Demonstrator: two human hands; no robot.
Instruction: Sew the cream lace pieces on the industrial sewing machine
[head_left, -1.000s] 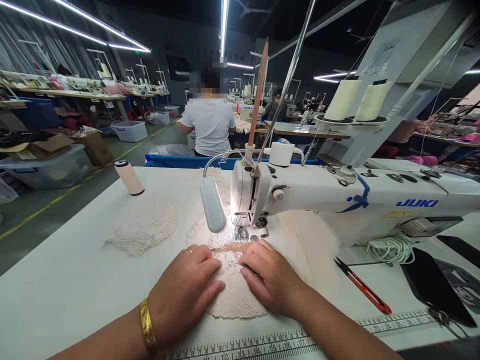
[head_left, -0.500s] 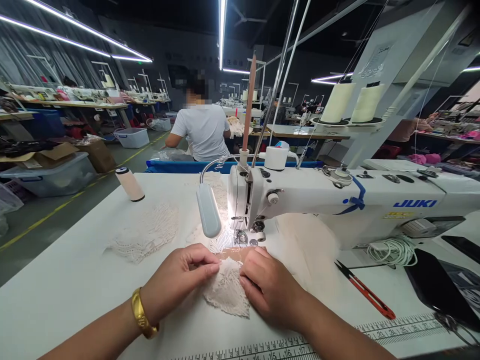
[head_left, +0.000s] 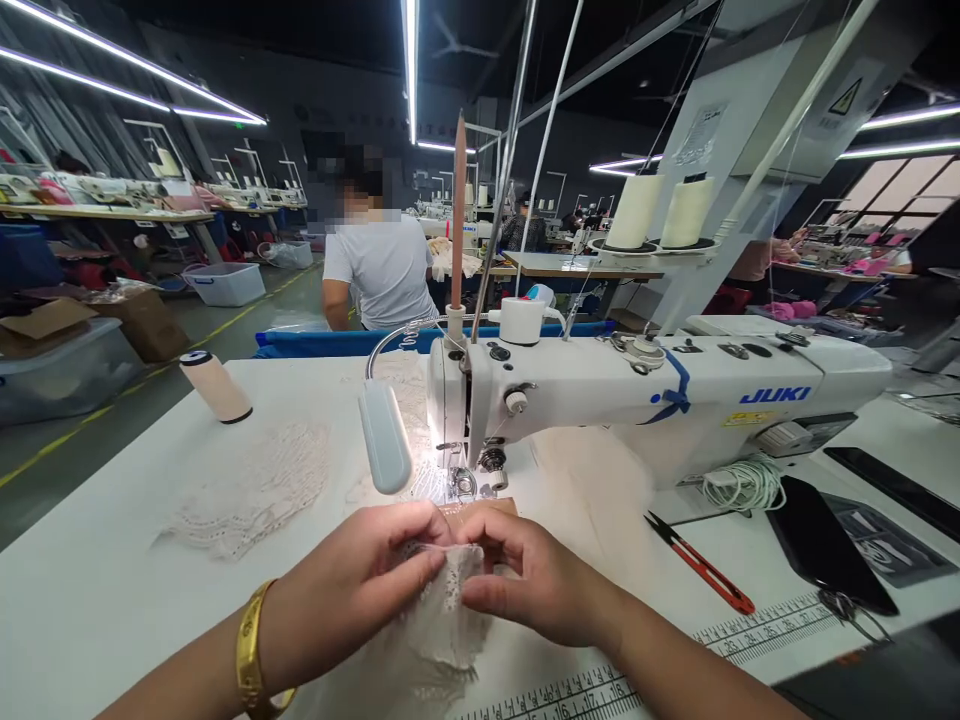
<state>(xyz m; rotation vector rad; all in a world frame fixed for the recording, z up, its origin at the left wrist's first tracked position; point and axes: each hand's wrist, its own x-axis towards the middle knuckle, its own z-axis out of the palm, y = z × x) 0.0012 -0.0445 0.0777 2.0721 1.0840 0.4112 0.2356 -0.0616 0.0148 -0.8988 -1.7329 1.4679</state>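
Observation:
A cream lace piece (head_left: 450,620) hangs from my fingers in front of the sewing machine (head_left: 570,390), its lower end partly blurred. My left hand (head_left: 375,570) pinches its upper edge between thumb and fingers; a gold bangle (head_left: 251,640) circles that wrist. On the other side, my right hand (head_left: 532,575) has its thumb and curled fingers closed on the same lace. Both hands are just in front of the presser foot (head_left: 463,487). Between them and the foot shows a brown strip (head_left: 480,508) on the machine bed.
More lace (head_left: 251,480) lies at left, below a thread spool (head_left: 216,387). A lamp (head_left: 385,437) hangs beside the needle. At right are red-handled thread snips (head_left: 701,565), a black phone (head_left: 829,545) and a printed ruler (head_left: 757,620). A person (head_left: 382,265) sits beyond the table.
The lace has been lifted and turned between my hands, and now hangs lower toward me. My right hand has opened out from a tighter curl. The whole view has shifted to the right.

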